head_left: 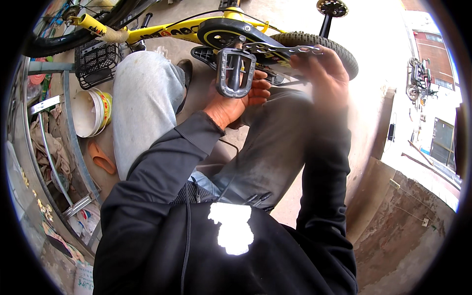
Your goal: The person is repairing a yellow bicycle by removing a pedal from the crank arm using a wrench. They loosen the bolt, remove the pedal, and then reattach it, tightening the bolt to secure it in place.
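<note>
A yellow bicycle (pixel 187 32) lies tipped over before my knees, its black chain guard (pixel 221 33) facing up. A grey-and-black pedal (pixel 247 66) stands out from its crank towards me. My left hand (pixel 223 105) is at the pedal from below, its fingers curled past the right side; the thumb and palm are partly hidden behind it. A flat silver spanner with several holes (pixel 275 48) reaches from the pedal's axle end to the right. My right hand (pixel 324 71), blurred by motion, is closed on the spanner's right end.
A knobbly rear tyre (pixel 346 56) lies behind my right hand. Another pedal or crank part (pixel 332 8) sticks up at the far right. On the left are a black basket (pixel 96 64), a white bucket (pixel 86 114), an orange slipper (pixel 101 157) and a metal rack (pixel 73 132).
</note>
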### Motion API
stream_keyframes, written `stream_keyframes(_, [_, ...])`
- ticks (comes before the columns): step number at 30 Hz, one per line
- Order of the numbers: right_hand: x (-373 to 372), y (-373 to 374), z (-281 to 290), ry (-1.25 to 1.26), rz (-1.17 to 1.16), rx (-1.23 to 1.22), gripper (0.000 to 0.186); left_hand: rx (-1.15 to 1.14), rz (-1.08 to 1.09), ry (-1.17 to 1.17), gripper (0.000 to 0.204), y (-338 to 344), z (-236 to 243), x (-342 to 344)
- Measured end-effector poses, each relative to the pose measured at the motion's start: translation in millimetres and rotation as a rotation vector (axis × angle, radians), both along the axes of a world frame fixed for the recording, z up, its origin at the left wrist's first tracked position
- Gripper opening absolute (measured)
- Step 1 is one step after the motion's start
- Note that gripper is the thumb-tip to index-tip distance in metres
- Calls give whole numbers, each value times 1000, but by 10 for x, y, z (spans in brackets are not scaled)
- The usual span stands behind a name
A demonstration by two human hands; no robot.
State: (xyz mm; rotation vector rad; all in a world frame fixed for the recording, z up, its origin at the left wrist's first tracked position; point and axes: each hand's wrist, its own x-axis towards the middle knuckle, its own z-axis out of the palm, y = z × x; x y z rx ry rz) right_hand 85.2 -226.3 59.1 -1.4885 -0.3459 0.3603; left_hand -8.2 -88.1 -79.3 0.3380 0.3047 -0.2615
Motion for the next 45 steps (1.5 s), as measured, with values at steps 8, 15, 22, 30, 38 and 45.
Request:
stream_keyframes(8, [52,60,-79,24,33,60,16,12,6,-13,36,-10,-3,3])
stream_keyframes(15, [77,92,-103,34,49,33,16,10,5,-7,35,-6,-3,7])
stream_keyframes(22, [97,83,-114,109,51,7,15,-21,3,-28,36,-23,-15,19])
stream_keyframes(30, [128,1,-91,16,101,-208,20,-9,5,-23,37,-18,-14,32])
stream_keyframes(38, [206,-64,-250,-22,130,-300,21,8,18,-4,38,-22,-18,34])
stream_keyframes(45, [150,-32,-222,-278,143,-667,24,2,23,12,37,-22,-56,51])
